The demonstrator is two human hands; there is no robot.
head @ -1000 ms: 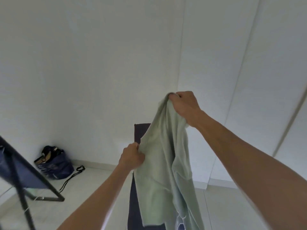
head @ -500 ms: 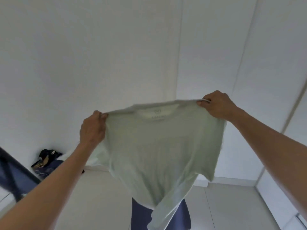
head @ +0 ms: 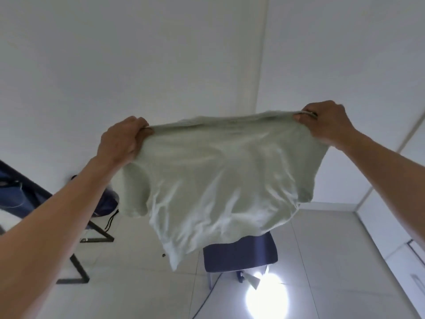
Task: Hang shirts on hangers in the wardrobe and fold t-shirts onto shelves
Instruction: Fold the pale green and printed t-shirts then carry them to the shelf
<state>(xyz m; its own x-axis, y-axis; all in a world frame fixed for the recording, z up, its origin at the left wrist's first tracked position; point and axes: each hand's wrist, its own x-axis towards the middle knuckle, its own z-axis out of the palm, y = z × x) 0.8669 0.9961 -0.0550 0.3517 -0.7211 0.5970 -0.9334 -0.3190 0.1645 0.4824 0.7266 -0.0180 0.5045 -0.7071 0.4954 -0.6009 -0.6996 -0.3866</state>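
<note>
Pale green t-shirt [head: 220, 180] — now billowed flatter than a moment ago. Left hand [head: 122, 139], right hand [head: 326, 122] — each gripping a shoulder. Likely ready for folding.

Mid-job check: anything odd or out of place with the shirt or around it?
Nothing stands out. The left hand and right hand grip the pale green t-shirt by its top edge, spread wide and billowing above the dark blue chair. No tears or stains show.

Bright, even, soft. Blown-out glare patch on the floor [head: 266, 300]. Motion-blurred t-shirt [head: 213, 180]; wide-angle bending at edges.
</note>
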